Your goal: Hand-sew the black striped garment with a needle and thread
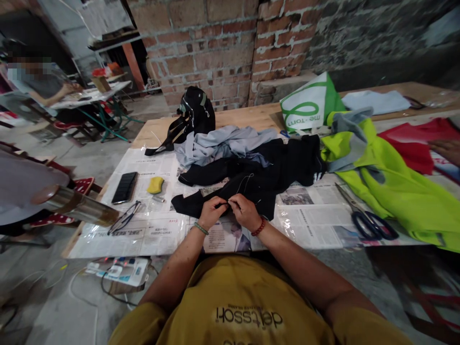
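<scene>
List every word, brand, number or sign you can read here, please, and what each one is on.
"me-Tom", apparently: green-and-white bag; letters uncertain.
"deitssofi", perhaps: the person's mustard shirt, seen upside down; letters uncertain.
Smaller shirt lettering: too small or cut off to read.
Newspaper headlines and columns: too small or blurred.
Print beside the red cloth: partly hidden, unreadable.

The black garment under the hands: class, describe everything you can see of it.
The black garment looks like soft matte fabric, lying rumpled over newspaper, with narrow parts reaching left and white stripes near its right end. A pale thread loops over it. Grey cloth lies against its far side. At its near edge the left hand pinches it; the right hand is pinched there too, but what it holds is too small to tell.
</scene>
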Demonstrator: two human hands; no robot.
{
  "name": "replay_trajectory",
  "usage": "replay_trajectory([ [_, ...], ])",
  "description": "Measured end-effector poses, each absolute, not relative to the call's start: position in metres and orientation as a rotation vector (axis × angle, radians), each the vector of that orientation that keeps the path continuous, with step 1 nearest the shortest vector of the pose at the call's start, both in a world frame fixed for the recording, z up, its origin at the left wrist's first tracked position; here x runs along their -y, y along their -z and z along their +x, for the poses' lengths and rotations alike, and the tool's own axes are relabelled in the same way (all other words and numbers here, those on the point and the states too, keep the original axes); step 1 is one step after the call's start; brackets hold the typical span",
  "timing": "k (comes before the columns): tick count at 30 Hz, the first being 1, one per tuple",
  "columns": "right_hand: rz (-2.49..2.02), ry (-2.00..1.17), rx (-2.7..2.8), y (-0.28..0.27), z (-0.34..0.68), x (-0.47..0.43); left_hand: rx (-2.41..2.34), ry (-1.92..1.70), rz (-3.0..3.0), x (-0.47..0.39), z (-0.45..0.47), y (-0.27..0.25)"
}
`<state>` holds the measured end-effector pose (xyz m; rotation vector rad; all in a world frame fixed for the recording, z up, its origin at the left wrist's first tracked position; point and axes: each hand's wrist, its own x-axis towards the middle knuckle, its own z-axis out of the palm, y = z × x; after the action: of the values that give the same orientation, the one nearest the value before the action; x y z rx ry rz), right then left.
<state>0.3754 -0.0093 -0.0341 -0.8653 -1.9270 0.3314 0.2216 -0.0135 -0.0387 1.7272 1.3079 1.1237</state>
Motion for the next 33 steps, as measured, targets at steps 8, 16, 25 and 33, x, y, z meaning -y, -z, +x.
replay_trajectory([
  [8,-0.761,-0.164,2.069,0.041,0.375,0.010,-1.368,-1.142,1.780,0.012,0.226,0.042],
  [16,-0.995,-0.561,1.784,0.009,0.375,0.010,-1.431,-1.107,1.665,0.008,0.224,0.047],
  [25,-0.851,-1.786,1.008,-0.014,0.382,-0.019,-1.273,-1.118,1.738,0.014,0.222,0.039],
  [33,-0.845,-1.349,1.301,-0.040,0.389,-0.047,-1.336,-1.107,1.744,0.012,0.221,0.043],
])
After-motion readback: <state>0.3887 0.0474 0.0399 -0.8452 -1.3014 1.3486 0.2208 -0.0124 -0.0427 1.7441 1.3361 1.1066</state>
